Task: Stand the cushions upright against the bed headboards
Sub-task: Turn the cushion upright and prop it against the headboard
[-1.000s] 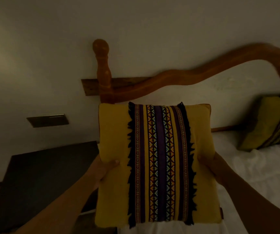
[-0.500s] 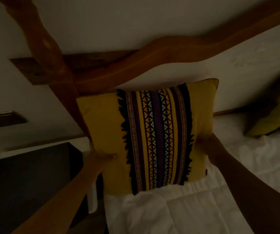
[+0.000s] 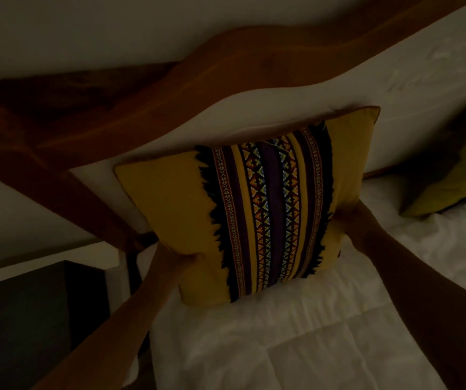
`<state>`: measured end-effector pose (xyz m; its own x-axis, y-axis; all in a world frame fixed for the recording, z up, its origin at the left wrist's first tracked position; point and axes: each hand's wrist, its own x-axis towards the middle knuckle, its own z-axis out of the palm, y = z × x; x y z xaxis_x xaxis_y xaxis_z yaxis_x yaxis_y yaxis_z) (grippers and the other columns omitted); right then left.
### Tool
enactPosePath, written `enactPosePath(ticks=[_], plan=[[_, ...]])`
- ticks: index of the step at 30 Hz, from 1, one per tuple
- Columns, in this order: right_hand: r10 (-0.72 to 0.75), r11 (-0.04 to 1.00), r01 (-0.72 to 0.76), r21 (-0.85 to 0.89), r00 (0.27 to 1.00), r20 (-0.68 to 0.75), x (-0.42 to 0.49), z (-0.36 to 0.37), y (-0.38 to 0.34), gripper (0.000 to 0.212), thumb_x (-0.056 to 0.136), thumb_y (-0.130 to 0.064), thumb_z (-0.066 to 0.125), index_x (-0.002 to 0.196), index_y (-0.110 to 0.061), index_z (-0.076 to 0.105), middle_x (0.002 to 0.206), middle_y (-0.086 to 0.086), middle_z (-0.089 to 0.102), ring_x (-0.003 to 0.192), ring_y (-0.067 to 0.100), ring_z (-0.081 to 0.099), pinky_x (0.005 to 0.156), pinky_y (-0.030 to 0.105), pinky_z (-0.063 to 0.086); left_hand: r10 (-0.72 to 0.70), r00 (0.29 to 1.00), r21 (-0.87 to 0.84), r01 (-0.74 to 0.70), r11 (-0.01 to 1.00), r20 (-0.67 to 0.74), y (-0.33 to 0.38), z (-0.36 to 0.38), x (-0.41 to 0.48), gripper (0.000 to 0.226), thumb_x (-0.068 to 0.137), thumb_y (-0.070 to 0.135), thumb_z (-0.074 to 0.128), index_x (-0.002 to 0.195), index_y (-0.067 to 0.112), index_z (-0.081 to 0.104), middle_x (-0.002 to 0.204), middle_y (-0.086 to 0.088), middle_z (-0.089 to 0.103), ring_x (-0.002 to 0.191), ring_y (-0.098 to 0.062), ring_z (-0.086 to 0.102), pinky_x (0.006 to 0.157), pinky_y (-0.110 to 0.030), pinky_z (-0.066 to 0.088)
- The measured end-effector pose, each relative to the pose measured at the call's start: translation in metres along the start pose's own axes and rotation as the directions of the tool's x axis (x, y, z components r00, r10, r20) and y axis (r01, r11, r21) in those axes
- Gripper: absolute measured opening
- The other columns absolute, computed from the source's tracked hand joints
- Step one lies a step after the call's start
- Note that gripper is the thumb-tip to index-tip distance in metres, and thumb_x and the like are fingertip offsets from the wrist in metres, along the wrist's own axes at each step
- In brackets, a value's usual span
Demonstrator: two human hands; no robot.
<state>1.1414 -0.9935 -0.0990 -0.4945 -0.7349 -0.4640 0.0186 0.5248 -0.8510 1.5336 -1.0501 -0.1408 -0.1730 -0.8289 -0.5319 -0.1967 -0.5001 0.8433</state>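
A yellow cushion [image 3: 169,209] with a dark patterned, fringed centre band stands on the white bed, leaning back against the padded headboard [image 3: 282,105] under its curved wooden rail. My left hand [image 3: 175,258] grips the cushion's lower left edge. My right hand [image 3: 351,218] holds its right edge. The cushion's bottom edge touches the white bedding. A second yellow cushion [image 3: 448,190] leans against the headboard at the far right, in shadow.
A wooden bedpost [image 3: 65,187] runs diagonally at the left. A dark bedside cabinet [image 3: 29,319] stands at the lower left beside the bed. White quilted bedding [image 3: 296,347] fills the lower middle. The room is dim.
Both hands have carried the cushion from mid-air forward and down onto the bed, against the headboard. My view has moved closer and tilted down.
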Motion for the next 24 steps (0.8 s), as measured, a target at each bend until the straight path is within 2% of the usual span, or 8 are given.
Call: enactPosePath(ticks=[3, 6, 11, 15, 18, 20, 22, 24], plan=[[-0.012, 1.0, 0.012, 0.005, 1.0, -0.025, 0.017, -0.014, 0.008, 0.062, 0.085, 0.001, 0.068, 0.141, -0.015, 0.048, 0.131, 0.014, 0.059, 0.119, 0.034, 0.056, 0.1, 0.058, 0.046, 0.036, 0.999, 0.084, -0.037, 0.996, 0.013, -0.003, 0.019, 0.014, 0.076, 0.08, 0.009, 0.078, 0.144, 0.016, 0.036, 0.137, -0.002, 0.048, 0.117, -0.016, 0.048, 0.101, -0.032, 0.038], [-0.02, 0.999, 0.022, 0.032, 0.998, -0.054, 0.034, -0.033, 0.015, 0.059, 0.084, 0.002, 0.066, 0.138, -0.014, 0.05, 0.121, 0.006, 0.063, 0.117, 0.032, 0.058, 0.094, 0.054, 0.05, 0.078, 0.996, 0.093, -0.081, 0.992, 0.038, -0.002, 0.038, 0.029, 0.081, 0.079, 0.008, 0.078, 0.147, 0.015, 0.034, 0.138, -0.001, 0.048, 0.125, -0.021, 0.048, 0.11, -0.038, 0.037], [-0.04, 0.999, 0.04, -0.004, 0.996, -0.075, 0.067, -0.064, 0.025, 0.046, 0.087, -0.001, 0.064, 0.13, -0.016, 0.058, 0.117, 0.001, 0.067, 0.105, 0.019, 0.065, 0.089, 0.046, 0.052, 0.136, 0.989, 0.143, -0.144, 0.979, 0.061, -0.006, 0.071, 0.049, 0.082, 0.074, 0.008, 0.083, 0.144, 0.015, 0.041, 0.134, 0.003, 0.052, 0.12, -0.014, 0.051, 0.096, -0.019, 0.04], [0.056, 0.998, -0.055, 0.012, 0.994, -0.091, 0.087, -0.069, 0.041, 0.041, 0.092, -0.014, 0.06, 0.131, -0.025, 0.055, 0.106, -0.009, 0.066, 0.095, 0.012, 0.063, 0.081, 0.041, 0.053, 0.133, 0.989, 0.211, -0.143, 0.967, 0.057, -0.016, 0.087, 0.061, 0.083, 0.073, 0.017, 0.085, 0.144, 0.014, 0.043, 0.141, -0.006, 0.054, 0.127, -0.024, 0.052, 0.109, -0.041, 0.042], [0.094, 0.996, -0.094, 0.005, 0.991, -0.092, 0.096, -0.06, 0.052, 0.045, 0.09, -0.03, 0.061, 0.134, -0.028, 0.052, 0.114, -0.004, 0.063, 0.103, 0.017, 0.06, 0.082, 0.043, 0.051, 0.167, 0.984, 0.286, -0.179, 0.942, 0.064, -0.025, 0.088, 0.075, 0.075, 0.074, 0.02, 0.084, 0.139, 0.015, 0.049, 0.135, -0.004, 0.06, 0.124, -0.022, 0.055, 0.108, -0.04, 0.044], [0.061, 0.998, -0.064, -0.025, 0.992, -0.111, 0.099, -0.053, 0.053, 0.042, 0.087, -0.033, 0.062, 0.128, -0.03, 0.055, 0.106, -0.009, 0.062, 0.099, 0.017, 0.059, 0.09, 0.046, 0.05, 0.149, 0.987, 0.315, -0.162, 0.935, 0.067, -0.03, 0.086, 0.085, 0.06, 0.074, 0.021, 0.084, 0.128, 0.017, 0.057, 0.119, 0.005, 0.066, 0.113, -0.016, 0.061, 0.096, -0.024, 0.049], [0.032, 0.996, -0.042, -0.077, 0.99, -0.135, 0.1, -0.05, 0.054, 0.046, 0.092, -0.025, 0.059, 0.137, -0.024, 0.05, 0.108, -0.006, 0.06, 0.101, 0.019, 0.056, 0.099, 0.051, 0.045, 0.127, 0.991, 0.297, -0.135, 0.945, 0.046, -0.034, 0.084, 0.09, 0.049, 0.073, 0.017, 0.085, 0.115, 0.023, 0.061, 0.098, 0.017, 0.066, 0.09, 0.001, 0.066, 0.071, -0.006, 0.048], [0.018, 0.99, -0.037, -0.136, 0.99, -0.136, 0.095, -0.052, 0.056, 0.049, 0.095, -0.025, 0.058, 0.142, -0.021, 0.045, 0.122, 0.003, 0.058, 0.109, 0.024, 0.054, 0.101, 0.051, 0.045, 0.08, 0.997, 0.234, -0.081, 0.969, 0.012, -0.037, 0.084, 0.092, 0.043, 0.072, 0.015, 0.085, 0.108, 0.024, 0.063, 0.087, 0.016, 0.067, 0.071, 0.005, 0.068, 0.056, -0.01, 0.051]])
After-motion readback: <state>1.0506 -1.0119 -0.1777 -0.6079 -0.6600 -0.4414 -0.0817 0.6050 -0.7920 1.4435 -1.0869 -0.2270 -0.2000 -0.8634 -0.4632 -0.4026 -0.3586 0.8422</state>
